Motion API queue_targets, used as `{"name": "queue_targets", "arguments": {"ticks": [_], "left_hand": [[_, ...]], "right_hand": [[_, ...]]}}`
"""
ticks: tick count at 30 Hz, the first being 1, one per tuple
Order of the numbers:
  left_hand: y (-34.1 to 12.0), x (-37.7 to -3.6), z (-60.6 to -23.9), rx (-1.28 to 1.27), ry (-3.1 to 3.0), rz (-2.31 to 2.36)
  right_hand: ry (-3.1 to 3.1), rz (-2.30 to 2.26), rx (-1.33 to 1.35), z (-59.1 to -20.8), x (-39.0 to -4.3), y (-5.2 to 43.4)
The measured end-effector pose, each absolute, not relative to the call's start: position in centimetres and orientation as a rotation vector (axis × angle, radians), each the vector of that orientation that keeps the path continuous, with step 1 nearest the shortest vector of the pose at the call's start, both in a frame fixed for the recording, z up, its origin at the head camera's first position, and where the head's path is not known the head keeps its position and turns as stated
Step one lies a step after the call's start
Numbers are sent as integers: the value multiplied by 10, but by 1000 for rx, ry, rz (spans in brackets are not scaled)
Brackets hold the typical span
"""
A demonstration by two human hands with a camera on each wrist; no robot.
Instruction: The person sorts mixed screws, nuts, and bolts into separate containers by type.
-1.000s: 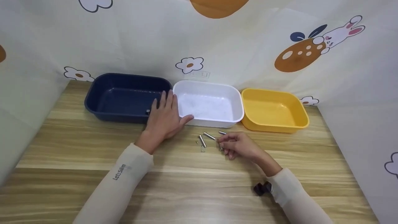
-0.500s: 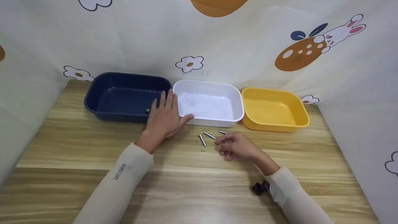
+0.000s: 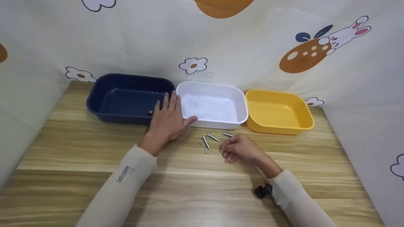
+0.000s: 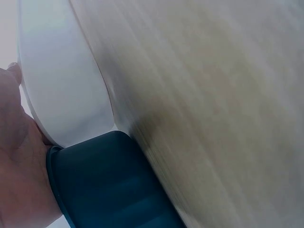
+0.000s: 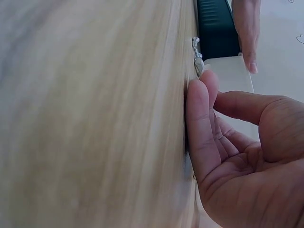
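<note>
My right hand (image 3: 239,148) curled on counter (image 3: 189,186), whether pinching anything I cannot tell. Long pin (image 3: 205,142) just left, axis near-far. Left hand (image 3: 167,119) flat, fingers spread, against blue tub (image 3: 126,97) and white tub (image 3: 214,104).

We saw a wooden table (image 3: 79,151) with pale grain. Along its far edge stood three tubs in a row, touching: a navy tub (image 3: 126,96), a white tub (image 3: 211,104) and a yellow tub (image 3: 277,110). Small metal pins (image 3: 210,140) lay scattered just before the white tub.
</note>
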State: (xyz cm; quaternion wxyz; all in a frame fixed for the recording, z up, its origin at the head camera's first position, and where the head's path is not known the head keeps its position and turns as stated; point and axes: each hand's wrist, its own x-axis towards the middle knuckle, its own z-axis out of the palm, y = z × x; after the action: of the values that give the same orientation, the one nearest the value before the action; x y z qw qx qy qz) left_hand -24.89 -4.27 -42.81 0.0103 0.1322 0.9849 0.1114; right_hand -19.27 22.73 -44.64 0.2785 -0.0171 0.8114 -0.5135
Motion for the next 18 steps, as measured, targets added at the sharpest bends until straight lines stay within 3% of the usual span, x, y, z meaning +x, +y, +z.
{"name": "queue_targets", "arguments": {"ticks": [18], "left_hand": [[-43, -248, -428, 397, 3067, 369]], "right_hand": [[2175, -1382, -11, -444, -193, 223]]}}
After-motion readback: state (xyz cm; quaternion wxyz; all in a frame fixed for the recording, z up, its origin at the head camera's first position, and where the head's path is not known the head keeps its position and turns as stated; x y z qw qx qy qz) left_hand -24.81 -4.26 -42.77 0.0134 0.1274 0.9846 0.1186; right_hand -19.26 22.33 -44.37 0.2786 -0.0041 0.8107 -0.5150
